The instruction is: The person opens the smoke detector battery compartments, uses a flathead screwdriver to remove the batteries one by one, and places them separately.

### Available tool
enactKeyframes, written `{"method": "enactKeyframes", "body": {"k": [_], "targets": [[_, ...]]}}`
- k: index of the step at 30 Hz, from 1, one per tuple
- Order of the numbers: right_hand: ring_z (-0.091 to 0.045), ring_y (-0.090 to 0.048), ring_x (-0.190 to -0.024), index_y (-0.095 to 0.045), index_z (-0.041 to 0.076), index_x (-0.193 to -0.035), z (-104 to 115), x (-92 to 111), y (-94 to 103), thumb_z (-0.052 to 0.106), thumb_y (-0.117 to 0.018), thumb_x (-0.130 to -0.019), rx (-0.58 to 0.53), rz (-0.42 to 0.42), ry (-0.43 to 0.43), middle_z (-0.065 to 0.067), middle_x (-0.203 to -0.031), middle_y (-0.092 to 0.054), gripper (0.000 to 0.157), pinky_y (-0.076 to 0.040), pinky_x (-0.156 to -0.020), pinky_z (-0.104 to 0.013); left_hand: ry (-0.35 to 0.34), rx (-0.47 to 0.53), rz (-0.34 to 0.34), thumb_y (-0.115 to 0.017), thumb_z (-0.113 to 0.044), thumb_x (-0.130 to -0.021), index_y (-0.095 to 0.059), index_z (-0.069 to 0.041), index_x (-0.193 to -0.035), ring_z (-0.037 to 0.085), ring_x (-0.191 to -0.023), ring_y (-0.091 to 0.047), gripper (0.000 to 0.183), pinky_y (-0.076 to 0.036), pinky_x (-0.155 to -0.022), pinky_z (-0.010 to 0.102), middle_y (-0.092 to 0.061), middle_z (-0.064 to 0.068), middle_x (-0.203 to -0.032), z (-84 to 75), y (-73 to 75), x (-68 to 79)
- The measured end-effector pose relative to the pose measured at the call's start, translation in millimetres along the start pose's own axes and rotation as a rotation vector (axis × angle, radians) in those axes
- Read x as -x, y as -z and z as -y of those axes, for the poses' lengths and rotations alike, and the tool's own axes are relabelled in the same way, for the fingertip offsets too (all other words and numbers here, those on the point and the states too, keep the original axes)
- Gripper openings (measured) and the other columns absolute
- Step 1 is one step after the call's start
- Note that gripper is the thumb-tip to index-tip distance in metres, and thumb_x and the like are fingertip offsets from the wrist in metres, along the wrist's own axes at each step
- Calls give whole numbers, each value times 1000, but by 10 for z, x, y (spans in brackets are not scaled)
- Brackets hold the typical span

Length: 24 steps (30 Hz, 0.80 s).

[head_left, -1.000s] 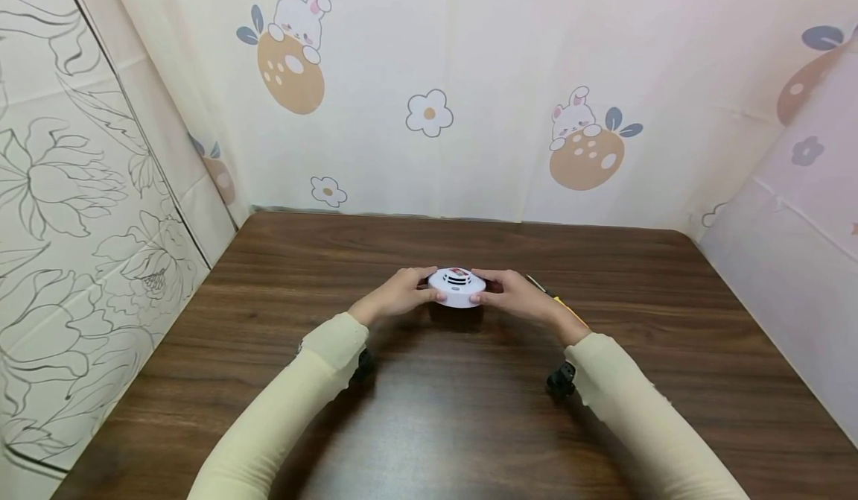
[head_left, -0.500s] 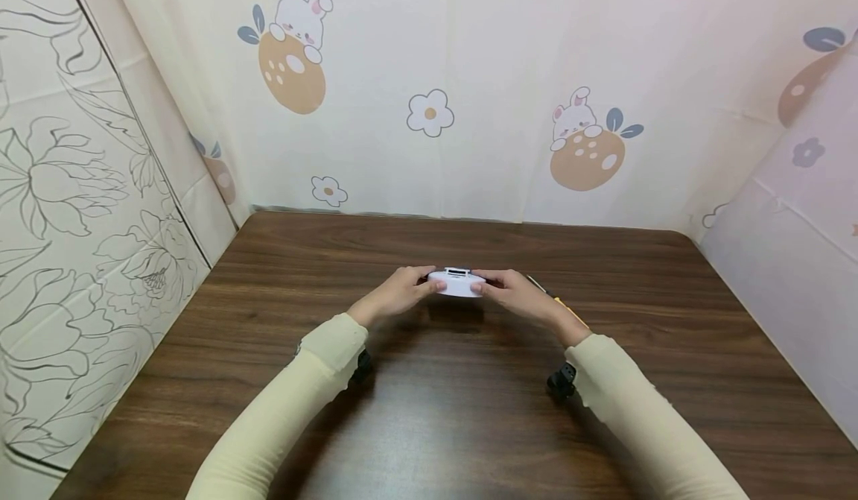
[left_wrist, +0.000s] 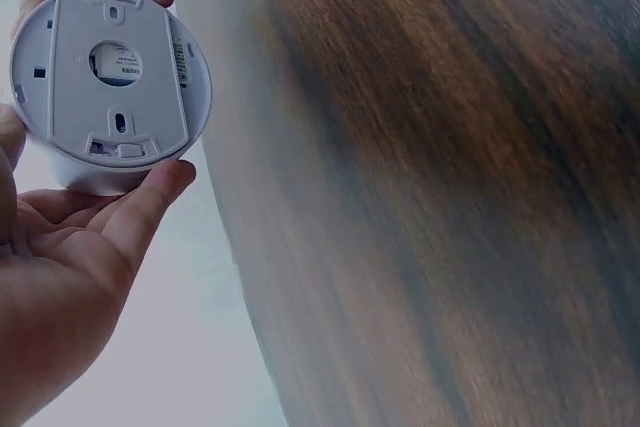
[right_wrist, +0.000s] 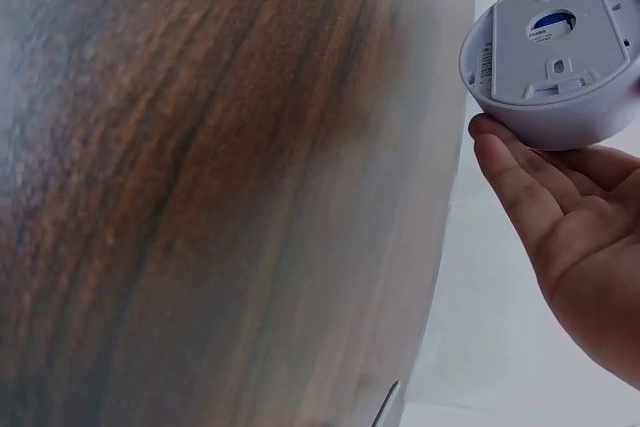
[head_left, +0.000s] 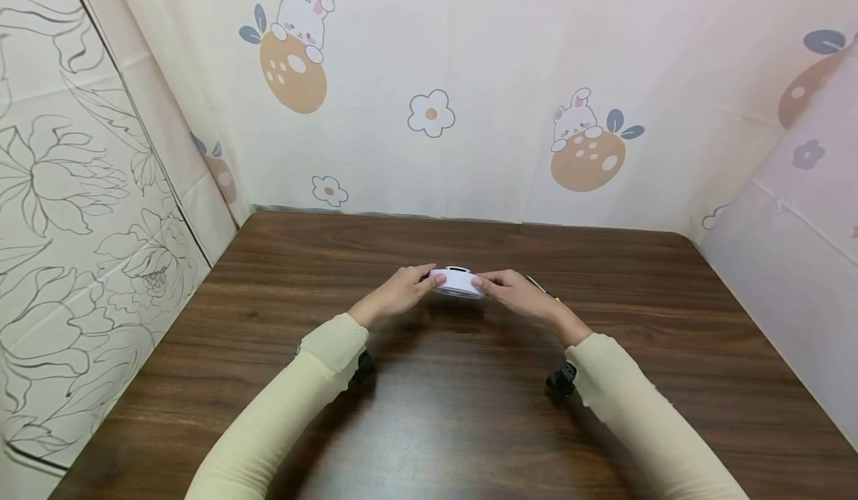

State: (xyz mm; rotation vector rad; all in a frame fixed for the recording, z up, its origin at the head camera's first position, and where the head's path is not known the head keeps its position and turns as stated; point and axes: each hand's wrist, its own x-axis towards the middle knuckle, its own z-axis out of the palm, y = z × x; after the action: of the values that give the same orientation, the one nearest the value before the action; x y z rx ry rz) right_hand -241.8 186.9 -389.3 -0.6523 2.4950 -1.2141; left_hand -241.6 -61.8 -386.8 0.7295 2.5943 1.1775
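Observation:
A round white smoke detector (head_left: 457, 282) is held up over the far middle of the table, tilted so its underside faces the person. My left hand (head_left: 402, 289) grips its left edge, thumb on the near side and fingers behind. Opposite it, my right hand (head_left: 516, 293) holds the right edge the same way. In the left wrist view the detector's flat back plate (left_wrist: 75, 87) shows, with slots and a round central hole through which a printed label is visible. The right wrist view shows that same back plate (right_wrist: 510, 37). The vented top is turned away, mostly hidden.
Behind my right hand lies a thin screwdriver (head_left: 538, 284) with a yellow handle, partly covered by the wrist. The dark wooden table (head_left: 442, 410) ends at a patterned curtain (head_left: 496, 112) at the back and a flowered panel (head_left: 80, 224) on the left.
The smoke detector has tipped away from the person: its vented face showed a second ago, and now its side and underside do. Both hands stay in nearly the same place.

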Motion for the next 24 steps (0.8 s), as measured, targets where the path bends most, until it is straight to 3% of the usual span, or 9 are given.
{"method": "enactKeyframes", "body": {"k": [6,12,18,24], "targets": [[-23,-55,-104,-57,-3,-129,-2,-5,25,40,-45,-101,-61,7,-32,-15,-119,-60,52,-45,-91,-45,-30,32,9,-46,-30,-102,-48,0,-136,20,-104,-54,46,-42,-93,39,-60,13,-118,-9,16,20],[-26,-57,-109,-55,-7,-128,18,-2,32,41,-43,-101,-96,2,-38,-19,-123,-58,56,-47,-92,-44,-63,51,24,-47,-26,-102,-52,0,-130,18,-99,-56,38,-45,-88,36,-62,12,-115,-13,33,48],[-26,-59,-106,-57,-4,-126,37,4,8,42,-41,-102,-110,-38,-55,-18,-120,-60,55,-48,-89,-45,-40,50,-13,-48,-27,-101,-60,-1,-119,18,-88,-58,33,-47,-77,32,-66,9,-101,-29,13,42],[-30,-57,-109,-55,-4,-127,35,16,-13,38,-40,-103,-169,-71,-14,-21,-121,-58,51,-47,-91,-47,4,86,-31,-47,-28,-101,-60,-2,-119,28,-94,-63,35,-49,-79,35,-66,11,-108,-35,-5,22]]}}
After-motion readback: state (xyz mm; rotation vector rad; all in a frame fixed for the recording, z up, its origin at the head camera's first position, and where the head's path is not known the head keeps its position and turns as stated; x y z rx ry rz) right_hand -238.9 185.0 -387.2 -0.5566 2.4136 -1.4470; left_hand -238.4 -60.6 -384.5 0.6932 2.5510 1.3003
